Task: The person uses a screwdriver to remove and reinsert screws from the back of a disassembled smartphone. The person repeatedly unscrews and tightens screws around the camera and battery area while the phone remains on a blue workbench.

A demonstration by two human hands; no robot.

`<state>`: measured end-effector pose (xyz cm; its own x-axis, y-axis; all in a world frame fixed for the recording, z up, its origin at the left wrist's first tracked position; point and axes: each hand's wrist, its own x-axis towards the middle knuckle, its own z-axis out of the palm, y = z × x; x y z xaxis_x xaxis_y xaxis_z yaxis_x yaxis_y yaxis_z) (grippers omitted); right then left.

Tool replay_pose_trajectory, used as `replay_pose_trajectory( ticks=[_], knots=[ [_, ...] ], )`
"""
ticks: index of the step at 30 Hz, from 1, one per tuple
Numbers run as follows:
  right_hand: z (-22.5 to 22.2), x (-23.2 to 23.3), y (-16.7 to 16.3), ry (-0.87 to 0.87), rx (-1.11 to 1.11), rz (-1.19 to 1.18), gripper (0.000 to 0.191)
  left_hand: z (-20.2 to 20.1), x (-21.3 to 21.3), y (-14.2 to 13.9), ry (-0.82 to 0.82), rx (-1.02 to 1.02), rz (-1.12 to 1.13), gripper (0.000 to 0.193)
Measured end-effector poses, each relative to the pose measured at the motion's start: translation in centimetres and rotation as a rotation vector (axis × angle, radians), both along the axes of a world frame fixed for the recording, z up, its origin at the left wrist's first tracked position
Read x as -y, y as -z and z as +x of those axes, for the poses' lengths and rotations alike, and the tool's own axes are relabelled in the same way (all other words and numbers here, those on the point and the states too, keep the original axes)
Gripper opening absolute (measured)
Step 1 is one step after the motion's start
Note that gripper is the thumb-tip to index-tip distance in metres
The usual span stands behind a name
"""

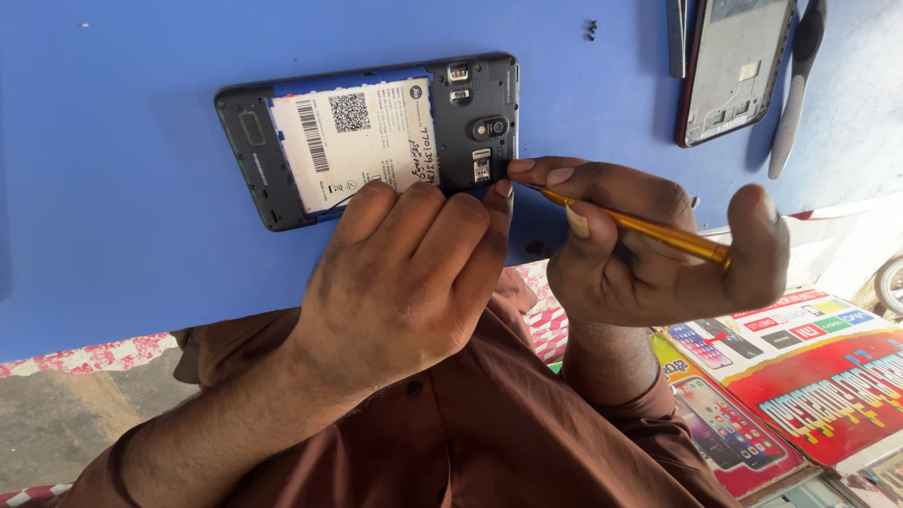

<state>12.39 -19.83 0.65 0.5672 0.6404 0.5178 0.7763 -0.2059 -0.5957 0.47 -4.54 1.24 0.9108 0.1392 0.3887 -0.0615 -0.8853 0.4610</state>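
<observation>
Opened phone (376, 141), back cover off, lies on blue mat (122, 245), upper centre of frame; white-labelled battery (362, 141) showing. L hand (395, 282) centre frame, fingertips (428, 193) pressed on phone's lower edge, fingers together, bracing not wrapping. R hand (649, 245) centre-right, fingers clamped on yellow screwdriver (640, 226); tip at phone's lower right corner, by camera module. Second phone frame (738, 66) upper right, dark tool (795, 94) just beside it. Small screws (592, 30) top, right of centre. Printed posters (809, 376) lower right.

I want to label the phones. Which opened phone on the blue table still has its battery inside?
The opened phone under the two hands: a white-labelled battery fills it. The other phone frame, at the table's far right, looks hollow.
</observation>
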Motion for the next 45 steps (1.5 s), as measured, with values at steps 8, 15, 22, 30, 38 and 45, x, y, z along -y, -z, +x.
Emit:
replay_pose_trajectory(
  ticks=[8, 15, 22, 30, 38, 45],
  knots=[
    [-0.2, -0.1, 0.2, -0.027, -0.027, 0.03, 0.03, -0.9, -2.0, -1.0, 0.093, 0.094, -0.484, 0.017],
    [0.1, -0.1, 0.3, -0.034, 0.041, 0.006, 0.033, -2.4, -4.5, -0.7, -0.095, 0.173, -0.467, 0.021],
    [0.0, -0.5, 0.5, -0.055, 0.037, 0.023, 0.033, -5.2, -8.3, -0.7, -0.166, -0.135, -0.2, 0.07],
    [0.4, -1.7, -0.9, -0.185, 0.035, 0.009, 0.037, -4.7, -9.5, -1.6, -0.111, -0.217, -0.257, 0.095],
    [0.4, -2.4, -3.4, -0.25, 0.047, -0.205, 0.065, -6.0, -9.7, -0.4, -0.093, -0.16, -0.268, 0.087],
    [0.1, -2.7, -4.2, -0.201, 0.05, -0.28, 0.068, -7.1, -9.9, 0.0, -0.079, -0.083, -0.253, 0.082]
  ],
)
